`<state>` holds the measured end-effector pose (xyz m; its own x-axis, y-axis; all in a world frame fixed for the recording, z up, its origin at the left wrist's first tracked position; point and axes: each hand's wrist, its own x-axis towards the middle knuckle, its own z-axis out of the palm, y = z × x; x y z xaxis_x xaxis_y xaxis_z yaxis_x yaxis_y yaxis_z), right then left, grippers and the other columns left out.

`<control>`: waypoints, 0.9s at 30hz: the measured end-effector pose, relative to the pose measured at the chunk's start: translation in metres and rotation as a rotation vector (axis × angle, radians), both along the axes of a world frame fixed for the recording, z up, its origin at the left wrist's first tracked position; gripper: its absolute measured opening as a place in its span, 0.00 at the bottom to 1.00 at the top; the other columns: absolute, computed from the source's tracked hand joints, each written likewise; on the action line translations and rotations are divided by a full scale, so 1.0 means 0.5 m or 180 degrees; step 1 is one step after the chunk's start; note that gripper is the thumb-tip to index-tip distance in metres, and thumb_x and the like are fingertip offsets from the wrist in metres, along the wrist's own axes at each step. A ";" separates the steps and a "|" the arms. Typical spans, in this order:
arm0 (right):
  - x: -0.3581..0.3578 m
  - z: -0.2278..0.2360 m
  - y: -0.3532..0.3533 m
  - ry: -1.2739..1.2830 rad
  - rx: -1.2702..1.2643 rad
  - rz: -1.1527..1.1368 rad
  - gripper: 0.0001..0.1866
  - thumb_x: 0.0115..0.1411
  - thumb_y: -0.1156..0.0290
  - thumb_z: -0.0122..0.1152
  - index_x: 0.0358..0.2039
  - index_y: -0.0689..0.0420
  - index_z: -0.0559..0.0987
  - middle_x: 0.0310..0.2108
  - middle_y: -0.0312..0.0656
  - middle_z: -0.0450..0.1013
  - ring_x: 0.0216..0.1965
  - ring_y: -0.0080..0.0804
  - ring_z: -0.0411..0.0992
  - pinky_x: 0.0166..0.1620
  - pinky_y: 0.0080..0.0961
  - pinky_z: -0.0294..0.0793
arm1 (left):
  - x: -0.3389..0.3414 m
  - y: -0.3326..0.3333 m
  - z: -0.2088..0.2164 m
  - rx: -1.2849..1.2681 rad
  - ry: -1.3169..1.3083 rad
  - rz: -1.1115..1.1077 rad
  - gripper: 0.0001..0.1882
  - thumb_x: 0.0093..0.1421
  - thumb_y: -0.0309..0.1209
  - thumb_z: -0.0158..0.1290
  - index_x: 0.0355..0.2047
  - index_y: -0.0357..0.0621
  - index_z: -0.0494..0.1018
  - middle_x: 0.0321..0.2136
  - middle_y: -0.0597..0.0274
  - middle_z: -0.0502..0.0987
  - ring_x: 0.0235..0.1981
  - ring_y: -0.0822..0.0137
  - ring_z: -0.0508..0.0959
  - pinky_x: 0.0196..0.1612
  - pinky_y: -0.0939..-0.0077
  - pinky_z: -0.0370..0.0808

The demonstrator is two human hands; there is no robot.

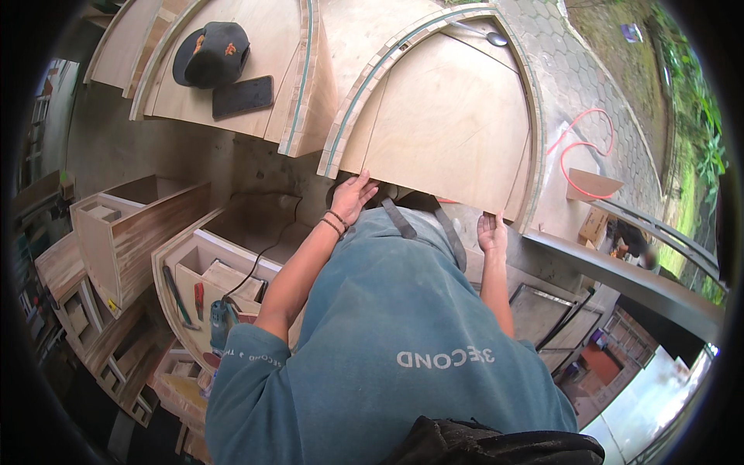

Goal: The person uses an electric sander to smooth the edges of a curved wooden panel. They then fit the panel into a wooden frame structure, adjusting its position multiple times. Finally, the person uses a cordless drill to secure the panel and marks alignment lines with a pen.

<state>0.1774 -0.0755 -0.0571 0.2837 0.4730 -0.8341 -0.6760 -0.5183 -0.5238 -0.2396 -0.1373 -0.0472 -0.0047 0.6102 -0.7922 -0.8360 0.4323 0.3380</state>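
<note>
In front of me lies a pale plywood panel (453, 120), set inside a curved, arch-shaped wooden frame (380, 70) with a teal line along its rim. My left hand (353, 198) grips the panel's near edge at the left corner, fingers closed against it, two dark bands on the wrist. At the near right corner my right hand (493, 234) holds the same edge, palm turned up, fingertips at the board. A metal spoon (496, 39) rests near the panel's far right end.
Left of the frame, a similar arched piece (271, 62) carries a dark cap (221, 54) and a black phone (242, 97). Wooden cabinets (139, 232), a hammer (178, 294) and a teal power tool (222, 324) lie lower left. To the right are a red hose (570, 145), a metal beam (620, 279) and another person (629, 239).
</note>
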 end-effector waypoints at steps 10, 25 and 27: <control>-0.005 -0.007 -0.004 -0.0086 0.0100 -0.0042 0.15 0.66 0.58 0.61 0.48 0.51 0.77 0.43 0.35 0.78 0.48 0.30 0.74 0.48 0.31 0.77 | -0.003 -0.003 -0.011 0.0019 -0.0080 -0.0012 0.15 0.66 0.38 0.57 0.44 0.38 0.74 0.42 0.62 0.79 0.46 0.67 0.79 0.48 0.75 0.78; 0.003 -0.031 -0.010 -0.0071 0.0200 -0.0037 0.16 0.68 0.57 0.57 0.51 0.50 0.76 0.43 0.33 0.77 0.45 0.27 0.75 0.43 0.25 0.77 | -0.005 0.001 0.003 -0.0026 -0.0080 -0.0082 0.13 0.67 0.38 0.55 0.43 0.42 0.73 0.40 0.66 0.76 0.44 0.70 0.77 0.51 0.73 0.78; 0.005 -0.033 -0.011 -0.0064 0.0222 -0.0043 0.16 0.68 0.57 0.57 0.50 0.51 0.76 0.43 0.34 0.78 0.45 0.27 0.75 0.42 0.25 0.77 | -0.004 0.002 0.007 -0.0036 -0.0074 -0.0077 0.13 0.67 0.38 0.55 0.43 0.42 0.73 0.40 0.66 0.76 0.44 0.70 0.77 0.51 0.73 0.78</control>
<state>0.1800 -0.0810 -0.0737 0.3070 0.5256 -0.7934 -0.6717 -0.4710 -0.5719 -0.2416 -0.1363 -0.0439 0.0285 0.6010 -0.7988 -0.8327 0.4563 0.3136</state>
